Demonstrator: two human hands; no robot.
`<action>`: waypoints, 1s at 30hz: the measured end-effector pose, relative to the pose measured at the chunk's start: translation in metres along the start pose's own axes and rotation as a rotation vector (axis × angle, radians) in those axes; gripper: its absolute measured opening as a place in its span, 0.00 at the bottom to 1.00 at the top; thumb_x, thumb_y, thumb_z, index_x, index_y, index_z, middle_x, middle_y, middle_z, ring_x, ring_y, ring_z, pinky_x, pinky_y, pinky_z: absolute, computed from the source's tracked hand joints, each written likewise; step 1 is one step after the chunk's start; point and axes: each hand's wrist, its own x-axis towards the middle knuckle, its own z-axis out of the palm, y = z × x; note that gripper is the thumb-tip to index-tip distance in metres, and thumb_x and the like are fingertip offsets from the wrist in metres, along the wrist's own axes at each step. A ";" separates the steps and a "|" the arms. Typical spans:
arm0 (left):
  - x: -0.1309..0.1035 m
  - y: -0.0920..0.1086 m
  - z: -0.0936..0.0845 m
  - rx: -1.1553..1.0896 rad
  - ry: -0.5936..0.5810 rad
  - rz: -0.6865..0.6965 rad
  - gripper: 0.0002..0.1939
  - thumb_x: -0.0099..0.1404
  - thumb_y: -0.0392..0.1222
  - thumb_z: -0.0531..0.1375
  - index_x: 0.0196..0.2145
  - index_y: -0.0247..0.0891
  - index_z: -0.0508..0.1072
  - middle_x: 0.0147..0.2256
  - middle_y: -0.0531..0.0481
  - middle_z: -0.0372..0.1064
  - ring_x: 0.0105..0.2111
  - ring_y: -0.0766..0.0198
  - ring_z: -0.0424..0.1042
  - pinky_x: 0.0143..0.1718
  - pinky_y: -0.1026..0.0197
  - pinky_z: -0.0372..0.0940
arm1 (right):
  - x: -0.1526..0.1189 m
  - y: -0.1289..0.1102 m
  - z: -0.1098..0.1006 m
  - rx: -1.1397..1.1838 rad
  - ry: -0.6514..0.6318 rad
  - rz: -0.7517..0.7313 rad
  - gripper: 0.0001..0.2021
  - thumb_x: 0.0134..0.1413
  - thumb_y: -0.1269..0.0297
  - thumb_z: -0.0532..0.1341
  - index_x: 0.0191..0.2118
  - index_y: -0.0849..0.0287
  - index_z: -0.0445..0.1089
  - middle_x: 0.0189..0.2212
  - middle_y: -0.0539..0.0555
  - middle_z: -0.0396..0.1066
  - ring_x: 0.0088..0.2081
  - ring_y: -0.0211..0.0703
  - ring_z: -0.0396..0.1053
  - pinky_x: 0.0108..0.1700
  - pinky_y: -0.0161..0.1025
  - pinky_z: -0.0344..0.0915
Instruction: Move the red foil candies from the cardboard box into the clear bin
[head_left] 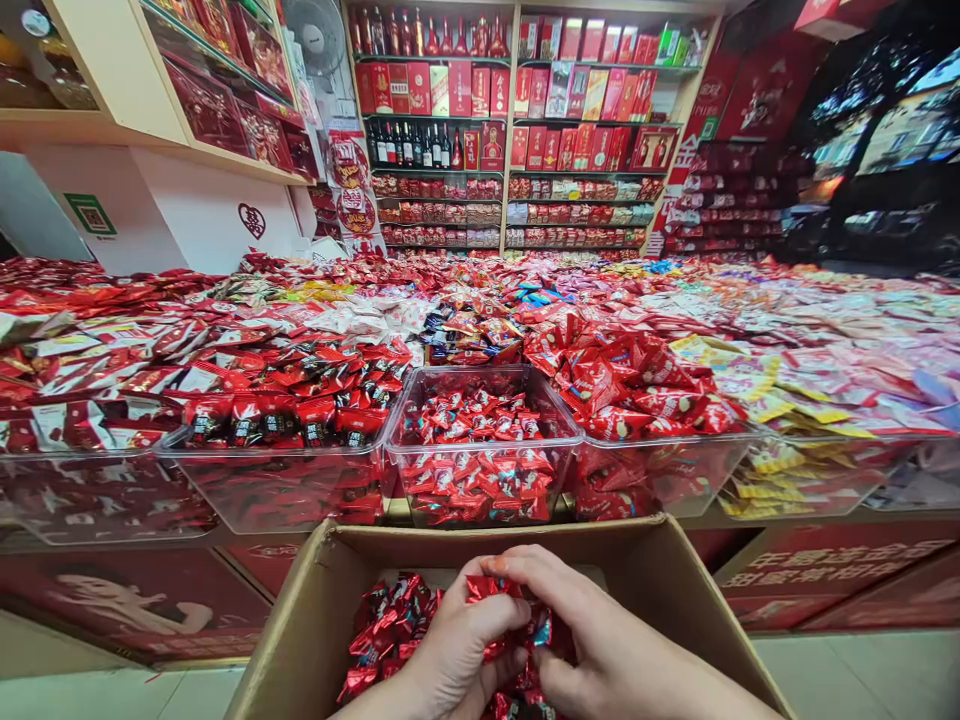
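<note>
Both hands are inside an open cardboard box (285,640) at the bottom centre, among small red wrapped candies (394,625). My left hand (461,645) curls round some red candies, its thumb bent over them. Facing it, my right hand (574,630) is cupped round the same cluster, fingertips meeting those of my left hand at the top. Red wrappers show between the palms. Just beyond the box stands a clear plastic bin (484,452), partly filled with similar red candies.
Clear bins of dark-labelled red packets (285,420) and larger red packets (637,385) flank the middle bin. Yellow packets (787,385) lie farther right. Behind the heaped counter stand shelves (514,120) of bottles and boxes. A fan (315,38) hangs upper left.
</note>
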 end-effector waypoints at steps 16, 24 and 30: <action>0.015 -0.005 -0.006 0.039 -0.005 0.212 0.18 0.36 0.24 0.51 0.28 0.37 0.61 0.19 0.59 0.60 0.18 0.73 0.57 0.18 0.69 0.48 | 0.000 0.012 0.000 -0.154 0.034 -0.102 0.19 0.45 0.71 0.58 0.46 0.59 0.60 0.47 0.58 0.57 0.48 0.42 0.58 0.48 0.35 0.58; 0.014 0.000 -0.012 0.049 -0.077 0.242 0.17 0.40 0.25 0.54 0.29 0.38 0.60 0.22 0.57 0.62 0.20 0.73 0.59 0.20 0.69 0.50 | -0.004 0.013 0.004 -0.314 0.037 -0.139 0.20 0.45 0.76 0.55 0.47 0.58 0.58 0.51 0.59 0.54 0.50 0.43 0.57 0.49 0.34 0.59; 0.012 0.004 -0.011 0.097 0.062 0.165 0.18 0.38 0.27 0.53 0.30 0.40 0.58 0.20 0.59 0.59 0.17 0.73 0.57 0.16 0.68 0.50 | -0.004 0.016 -0.001 -0.450 0.126 -0.122 0.15 0.48 0.73 0.54 0.44 0.59 0.61 0.47 0.60 0.59 0.49 0.45 0.57 0.47 0.38 0.59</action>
